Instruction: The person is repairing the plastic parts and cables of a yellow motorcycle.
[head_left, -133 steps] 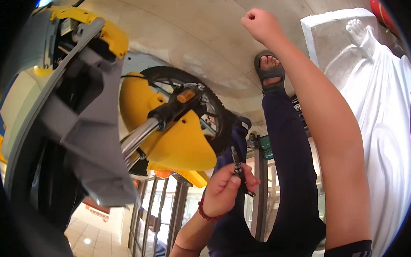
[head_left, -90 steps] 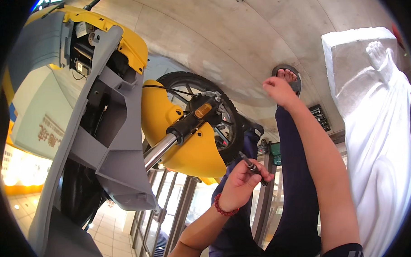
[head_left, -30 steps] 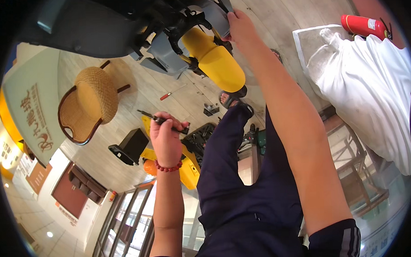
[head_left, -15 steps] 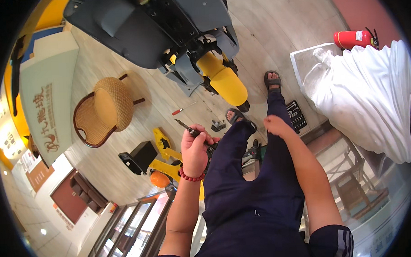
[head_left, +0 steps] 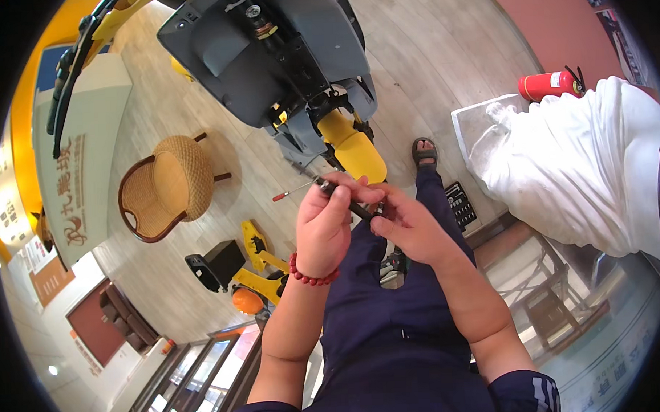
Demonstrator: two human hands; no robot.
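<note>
My left hand (head_left: 322, 232), with a red bead bracelet on its wrist, is closed around a slim black rod-shaped tool (head_left: 358, 209). Its exact kind is not clear. The fingers of my right hand (head_left: 412, 225) are pinched at the tool's near end, where a small dark part shows between the fingertips. Both hands meet above my lap. Just beyond them stands a grey and yellow vehicle (head_left: 346, 144) with its yellow fender toward me. A red-handled screwdriver (head_left: 280, 197) lies on the floor to the left, its shaft reaching toward my left hand.
A black socket set case (head_left: 461, 207) lies on the floor beside my right leg. White cloth (head_left: 568, 168) and a red fire extinguisher (head_left: 551, 84) are at the right. At the left are a wicker chair (head_left: 176, 179) and a yellow frame (head_left: 264, 283) with a black box.
My right hand has come up from beside my right knee to the tool in my left hand. The tool's far end has swung rightward, and the view has shifted.
</note>
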